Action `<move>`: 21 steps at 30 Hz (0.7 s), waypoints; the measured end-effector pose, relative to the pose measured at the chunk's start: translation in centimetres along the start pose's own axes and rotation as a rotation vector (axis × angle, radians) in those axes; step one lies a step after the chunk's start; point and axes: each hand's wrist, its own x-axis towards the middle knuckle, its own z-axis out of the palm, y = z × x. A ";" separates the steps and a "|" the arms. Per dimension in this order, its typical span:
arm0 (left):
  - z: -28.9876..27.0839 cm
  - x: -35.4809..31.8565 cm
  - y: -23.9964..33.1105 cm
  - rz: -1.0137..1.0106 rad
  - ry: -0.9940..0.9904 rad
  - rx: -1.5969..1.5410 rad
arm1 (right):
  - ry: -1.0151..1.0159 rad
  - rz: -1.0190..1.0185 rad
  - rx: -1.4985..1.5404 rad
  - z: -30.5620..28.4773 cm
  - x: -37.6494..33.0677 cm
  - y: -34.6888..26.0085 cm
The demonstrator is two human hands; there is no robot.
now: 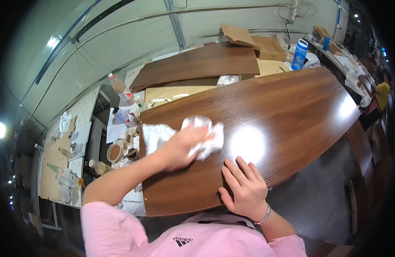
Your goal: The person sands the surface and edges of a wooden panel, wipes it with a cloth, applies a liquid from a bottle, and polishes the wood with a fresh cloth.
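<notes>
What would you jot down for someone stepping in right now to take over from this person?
Left hand: pressed on a crumpled white cloth on the brown panel, near its left end.
Right hand: flat on the panel's near edge, fingers spread, holding nothing.
A second white cloth lies at the panel's left edge.
Done: cannot tell how much is wiped; the panel shines under the light in the middle.
Left: probably the right half, far from the cloth.
Nearby: a blue bottle and cardboard boxes beyond the panel, bottles and a small bowl to the left.

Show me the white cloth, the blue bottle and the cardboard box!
white cloth (206,139), head view, crumpled middle beside the left hand (180,150).
blue bottle (298,55), head view, its body.
cardboard box (270,49), head view, front wall.
</notes>
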 end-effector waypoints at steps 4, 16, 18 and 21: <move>-3.6 -7.1 -0.8 -0.493 0.132 -0.132 | 0.027 -0.021 0.015 0.2 -0.2 0.4; -4.0 -10.1 2.3 -0.319 0.064 0.416 | 0.043 -0.005 -0.011 0.5 -0.3 -0.2; -1.6 -9.3 4.8 -0.173 0.099 0.047 | 0.042 0.012 -0.018 0.6 -0.3 -0.3; -1.3 -7.5 8.0 0.021 -0.098 -0.113 | 0.048 0.016 -0.004 0.6 -0.4 -0.4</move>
